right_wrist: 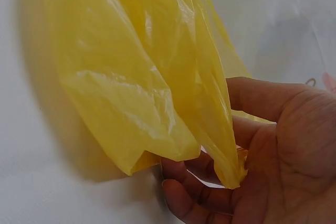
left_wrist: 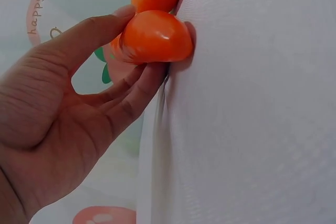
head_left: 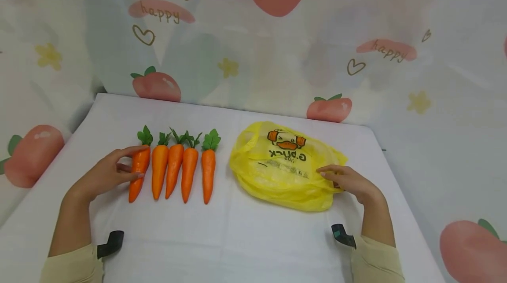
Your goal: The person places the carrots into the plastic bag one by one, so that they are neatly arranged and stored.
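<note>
My left hand (head_left: 108, 170) is at the leftmost orange carrot (head_left: 139, 164), gripping it across its body between thumb and fingers. In the left wrist view this carrot (left_wrist: 157, 36) shows end-on, its smooth tip toward the camera. Several more carrots (head_left: 189, 170) with green leafy tops lie in a row to its right, leaves pointing away from me. At the right end of a yellow plastic bag (head_left: 273, 175), my right hand (head_left: 350, 181) holds the bag's edge. In the right wrist view, the fingers curl around a gathered fold of the bag (right_wrist: 121, 77).
A white cloth (head_left: 222, 239) covers the table. Behind and at the sides hangs a pale curtain (head_left: 269, 67) printed with fruit, hearts and the word happy. Dark curved mounts stick out from both beige sleeves (head_left: 376, 259). The bag bears a duck print.
</note>
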A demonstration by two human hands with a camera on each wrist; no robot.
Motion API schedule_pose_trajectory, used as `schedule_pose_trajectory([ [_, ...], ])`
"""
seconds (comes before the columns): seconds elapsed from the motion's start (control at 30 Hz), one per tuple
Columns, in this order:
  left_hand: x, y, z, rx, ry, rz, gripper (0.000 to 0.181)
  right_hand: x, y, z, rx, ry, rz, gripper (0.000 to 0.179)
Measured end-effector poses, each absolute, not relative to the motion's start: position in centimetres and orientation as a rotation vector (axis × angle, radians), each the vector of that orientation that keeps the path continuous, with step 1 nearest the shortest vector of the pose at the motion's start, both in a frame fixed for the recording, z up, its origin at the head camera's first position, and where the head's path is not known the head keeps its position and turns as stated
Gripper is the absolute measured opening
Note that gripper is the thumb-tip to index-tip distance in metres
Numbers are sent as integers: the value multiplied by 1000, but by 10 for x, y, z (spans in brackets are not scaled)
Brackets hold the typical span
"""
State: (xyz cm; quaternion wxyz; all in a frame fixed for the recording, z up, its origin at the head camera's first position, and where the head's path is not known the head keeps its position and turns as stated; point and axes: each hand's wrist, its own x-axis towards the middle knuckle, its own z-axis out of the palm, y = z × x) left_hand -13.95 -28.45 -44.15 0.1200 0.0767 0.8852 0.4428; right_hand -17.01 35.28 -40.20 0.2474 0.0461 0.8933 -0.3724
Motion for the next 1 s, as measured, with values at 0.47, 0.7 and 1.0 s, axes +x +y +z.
schedule_pose_trajectory([
  [0.47, -135, -279, -432, 242, 2614, 1300, 73, -167, 352, -405, 125, 2500, -1041, 46],
  [0.7, -134, -269, -426, 246, 2721, 1369, 74, -169, 351, -407, 132, 2544, -1051, 37],
  [1.0, -131, -243, -407, 301, 2741, 1528, 74, -170, 352, -405, 138, 2561, -1068, 37],
])
